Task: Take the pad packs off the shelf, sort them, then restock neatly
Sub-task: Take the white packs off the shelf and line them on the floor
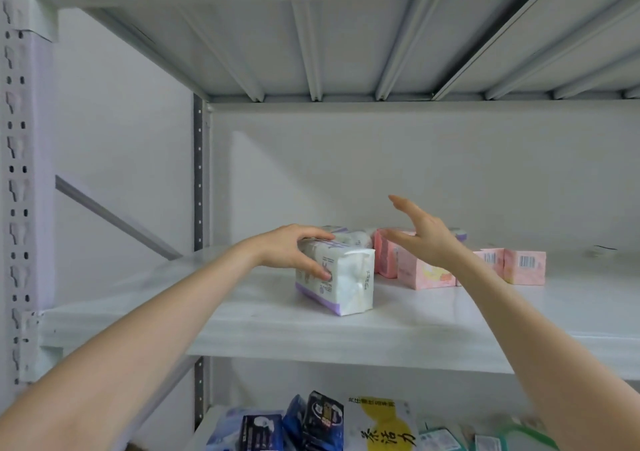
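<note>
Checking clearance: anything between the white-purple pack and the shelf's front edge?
Nothing: head view shows bare shelf surface from the white-purple pack, gripped by the left hand, to the front edge.

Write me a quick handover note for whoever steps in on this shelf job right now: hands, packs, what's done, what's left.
Left hand: gripping the white and purple pack, which rests on the middle shelf.
Right hand: open and empty, raised in front of the pink packs.
Pink packs sit in a loose row on the same shelf, with more purple-edged ones behind.
Done: unclear.
Left: clear the shelf, sort by kind, restock neatly.
</note>
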A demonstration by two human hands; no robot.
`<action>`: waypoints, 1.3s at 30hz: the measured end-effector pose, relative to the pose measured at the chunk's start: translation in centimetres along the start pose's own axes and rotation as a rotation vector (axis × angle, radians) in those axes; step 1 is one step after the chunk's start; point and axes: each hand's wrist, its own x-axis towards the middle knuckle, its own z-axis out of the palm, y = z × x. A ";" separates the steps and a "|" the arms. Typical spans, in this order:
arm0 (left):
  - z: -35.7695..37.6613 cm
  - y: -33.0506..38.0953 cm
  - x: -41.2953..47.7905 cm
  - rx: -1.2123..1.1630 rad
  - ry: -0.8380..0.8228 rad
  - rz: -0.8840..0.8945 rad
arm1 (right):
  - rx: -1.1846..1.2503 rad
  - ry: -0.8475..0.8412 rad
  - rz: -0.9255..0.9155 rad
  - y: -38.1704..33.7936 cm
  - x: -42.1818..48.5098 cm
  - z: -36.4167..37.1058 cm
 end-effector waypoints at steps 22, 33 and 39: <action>-3.5 -6.7 -1.9 -0.038 0.091 -0.072 | -0.066 -0.502 -0.014 2.1 9.8 7.0; -5.0 -10.0 -4.2 -0.081 0.199 -0.181 | -0.175 -0.490 -0.078 -0.2 10.6 7.2; -5.5 -10.6 -4.7 -0.103 0.210 -0.189 | -0.045 -0.536 -0.050 -1.6 9.6 7.2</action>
